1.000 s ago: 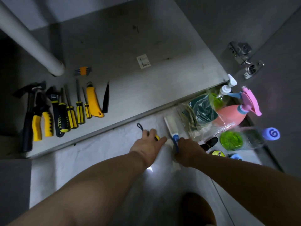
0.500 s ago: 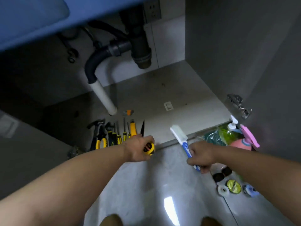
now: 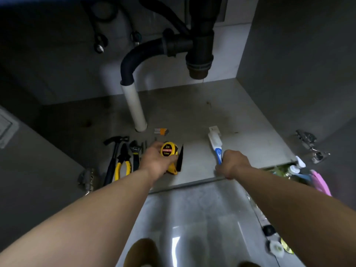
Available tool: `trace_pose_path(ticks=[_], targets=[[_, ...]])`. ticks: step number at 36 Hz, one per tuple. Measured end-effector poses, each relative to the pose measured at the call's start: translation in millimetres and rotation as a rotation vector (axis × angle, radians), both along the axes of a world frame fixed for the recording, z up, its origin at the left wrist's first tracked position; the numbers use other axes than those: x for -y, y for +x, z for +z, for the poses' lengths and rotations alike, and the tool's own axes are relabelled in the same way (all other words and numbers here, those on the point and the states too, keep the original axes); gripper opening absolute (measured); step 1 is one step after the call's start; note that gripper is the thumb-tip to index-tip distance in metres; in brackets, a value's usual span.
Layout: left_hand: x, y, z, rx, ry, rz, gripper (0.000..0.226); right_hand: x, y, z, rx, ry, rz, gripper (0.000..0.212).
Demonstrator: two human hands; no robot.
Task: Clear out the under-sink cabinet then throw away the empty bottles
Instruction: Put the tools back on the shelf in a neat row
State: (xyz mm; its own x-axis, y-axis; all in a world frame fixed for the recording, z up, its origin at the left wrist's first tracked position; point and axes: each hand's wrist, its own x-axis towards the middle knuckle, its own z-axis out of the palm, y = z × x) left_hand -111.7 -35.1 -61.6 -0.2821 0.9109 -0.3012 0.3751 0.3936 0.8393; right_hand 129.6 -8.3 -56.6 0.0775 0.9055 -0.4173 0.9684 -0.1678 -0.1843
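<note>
The left hand [image 3: 156, 160] clasps a yellow tape measure [image 3: 167, 149] above the cabinet floor [image 3: 240, 122], with tools [image 3: 123, 160] lined up at its nine o'clock. The right hand [image 3: 233, 164] grips a blue-handled brush [image 3: 214, 141], head pointing to twelve. Spray bottles [image 3: 318, 181] stand at its three o'clock, just past the cabinet's front edge.

Inside the cabinet, the drain pipe [image 3: 134, 105] comes down to the cabinet floor [image 3: 246, 120] left of centre, and the trap [image 3: 199, 54] hangs above and to its right. Just right of the pipe's foot lies a hex key set [image 3: 161, 131]. Nearer the front, tools lie side by side: a hammer [image 3: 115, 151] farthest left, then pliers [image 3: 123, 162], then an adjustable wrench [image 3: 135, 151]. The left hand [image 3: 156, 160] holds a tape measure [image 3: 168, 149] over the row's right end, beside what may be tweezers [image 3: 180, 158]. Well to the right, the right hand [image 3: 234, 163] holds a brush [image 3: 214, 143], head toward the back. Bottles [image 3: 292, 169] stand outside the front-right corner, near the door hinge [image 3: 308, 143].
</note>
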Motion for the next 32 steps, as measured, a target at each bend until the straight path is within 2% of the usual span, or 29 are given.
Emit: trace_pose_path(ticks=[4, 9, 12, 15, 17, 19, 23, 32], targets=[[-10, 10, -11, 0.097, 0.057, 0.094, 0.05, -4, -5, -27, -0.009, 0.04, -0.067, 0.031], [-16, 11, -20, 0.074, 0.104, 0.066, 0.051, -14, -1, -43, -0.024, 0.069, -0.1, 0.032], [-14, 3, -21, 0.06, 0.099, 0.074, 0.051, -17, -13, -44, -0.062, 0.205, -0.117, 0.04], [-16, -8, -20, 0.03, 0.108, 0.077, 0.05, -16, -35, -47, -0.124, 0.337, 0.071, 0.035], [-17, -14, -21, 0.024, 0.117, 0.077, 0.05, -15, -50, -51, -0.22, 0.295, 0.231, 0.039], [-18, -18, -22, 0.025, 0.116, 0.086, 0.052, -15, -62, -57, -0.282, 0.238, 0.389, 0.053], [-22, -22, -28, 0.029, 0.127, 0.108, 0.049, -12, -78, -69, -0.17, 0.217, 0.659, 0.06], [-31, -24, -31, -0.009, 0.113, 0.081, 0.051, -9, -71, -75, -0.128, 0.237, 0.742, 0.065]])
